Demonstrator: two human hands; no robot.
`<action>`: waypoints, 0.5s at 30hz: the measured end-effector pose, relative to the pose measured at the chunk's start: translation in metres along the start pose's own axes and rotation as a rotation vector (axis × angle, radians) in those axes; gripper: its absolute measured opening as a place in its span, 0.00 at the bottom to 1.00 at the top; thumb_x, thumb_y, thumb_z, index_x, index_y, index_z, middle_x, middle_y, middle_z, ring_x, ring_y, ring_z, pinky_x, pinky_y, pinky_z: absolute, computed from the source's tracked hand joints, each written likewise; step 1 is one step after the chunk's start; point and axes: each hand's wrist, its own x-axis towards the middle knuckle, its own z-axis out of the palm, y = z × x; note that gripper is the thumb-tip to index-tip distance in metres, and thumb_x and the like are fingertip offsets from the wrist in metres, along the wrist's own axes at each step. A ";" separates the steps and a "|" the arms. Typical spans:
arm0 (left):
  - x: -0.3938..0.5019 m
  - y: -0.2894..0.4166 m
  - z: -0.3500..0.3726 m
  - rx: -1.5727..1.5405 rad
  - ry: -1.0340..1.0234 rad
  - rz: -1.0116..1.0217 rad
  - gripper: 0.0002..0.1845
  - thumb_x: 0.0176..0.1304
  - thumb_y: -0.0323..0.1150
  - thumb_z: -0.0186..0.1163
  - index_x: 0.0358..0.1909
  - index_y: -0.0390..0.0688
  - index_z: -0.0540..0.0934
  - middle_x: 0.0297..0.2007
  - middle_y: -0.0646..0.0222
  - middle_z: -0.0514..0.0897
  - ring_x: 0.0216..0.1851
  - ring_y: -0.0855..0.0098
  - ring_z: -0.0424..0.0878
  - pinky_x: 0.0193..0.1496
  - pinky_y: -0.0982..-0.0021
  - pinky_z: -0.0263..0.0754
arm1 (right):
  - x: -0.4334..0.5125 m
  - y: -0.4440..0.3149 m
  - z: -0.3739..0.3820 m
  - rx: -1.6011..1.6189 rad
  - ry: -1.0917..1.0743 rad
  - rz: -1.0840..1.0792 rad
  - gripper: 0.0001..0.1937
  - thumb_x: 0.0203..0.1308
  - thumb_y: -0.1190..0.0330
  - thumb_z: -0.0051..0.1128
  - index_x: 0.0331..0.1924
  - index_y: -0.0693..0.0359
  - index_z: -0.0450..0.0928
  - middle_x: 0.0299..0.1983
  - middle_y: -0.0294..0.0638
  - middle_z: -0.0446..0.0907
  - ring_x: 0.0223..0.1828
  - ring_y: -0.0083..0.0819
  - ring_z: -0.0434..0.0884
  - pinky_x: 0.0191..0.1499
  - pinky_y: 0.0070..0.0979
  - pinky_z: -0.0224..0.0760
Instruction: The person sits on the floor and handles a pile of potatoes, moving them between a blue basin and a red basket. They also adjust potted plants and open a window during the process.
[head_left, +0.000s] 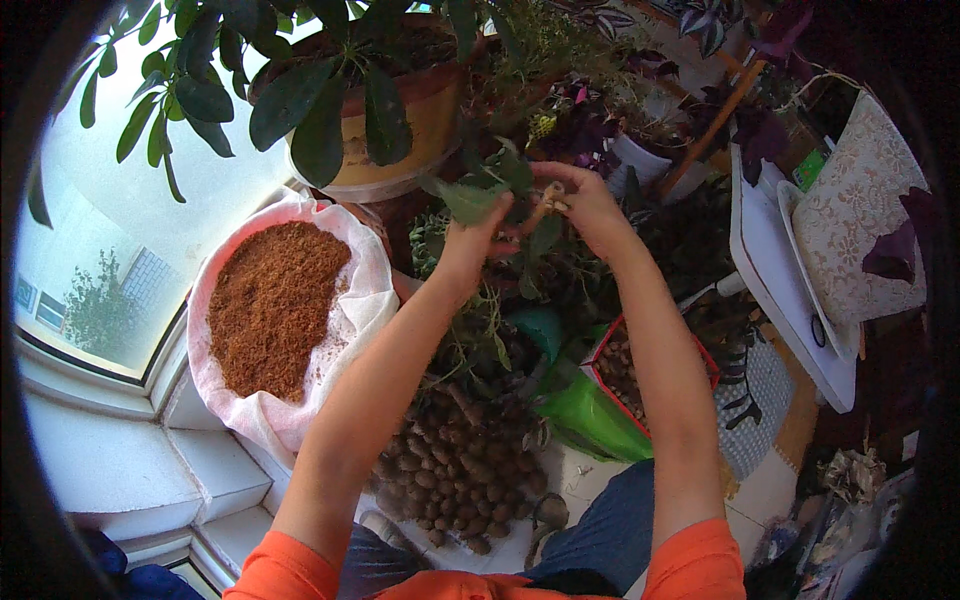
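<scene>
Both hands are up among the foliage in front of me. My left hand (474, 244) has its thumb against a broad green leaf (471, 201), its fingers curled around the leafy growth and partly hidden by it. Just to the right, my right hand (591, 206) closes around a tan, knobby-ended stem (553, 198); the fingertips are hidden behind it. Thin leafy shoots (491, 326) hang below the hands. To the left, a white cloth sack (367, 311) with a rolled-down rim holds brown, crumbly potting material (277, 307).
A large yellow plant pot (420, 127) stands ahead by the window (142, 225). Many brown, rounded pellets (457, 480) lie near my feet. At right are a green bag (600, 420) of brown pieces, a white board (780, 300) and a floral-patterned lampshade-like object (855, 217).
</scene>
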 end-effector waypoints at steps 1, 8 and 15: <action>-0.005 -0.003 -0.001 0.081 -0.038 0.072 0.20 0.55 0.41 0.58 0.46 0.41 0.71 0.38 0.69 0.75 0.30 0.75 0.74 0.32 0.73 0.73 | -0.004 -0.002 -0.003 -0.018 0.008 0.034 0.17 0.53 0.80 0.52 0.50 0.63 0.74 0.41 0.36 0.78 0.42 0.23 0.76 0.47 0.20 0.66; -0.013 -0.011 -0.013 0.420 -0.187 0.165 0.17 0.52 0.31 0.60 0.43 0.38 0.72 0.37 0.70 0.76 0.31 0.81 0.73 0.32 0.77 0.68 | -0.038 0.008 -0.009 0.036 0.053 -0.098 0.18 0.52 0.81 0.52 0.49 0.62 0.74 0.44 0.35 0.77 0.48 0.23 0.74 0.50 0.23 0.65; -0.023 -0.029 -0.023 0.216 -0.024 0.276 0.19 0.52 0.22 0.54 0.48 0.36 0.70 0.36 0.68 0.76 0.32 0.81 0.72 0.33 0.79 0.67 | -0.053 0.026 -0.015 -0.039 0.192 -0.210 0.22 0.51 0.83 0.49 0.53 0.63 0.70 0.47 0.36 0.75 0.50 0.24 0.73 0.52 0.21 0.64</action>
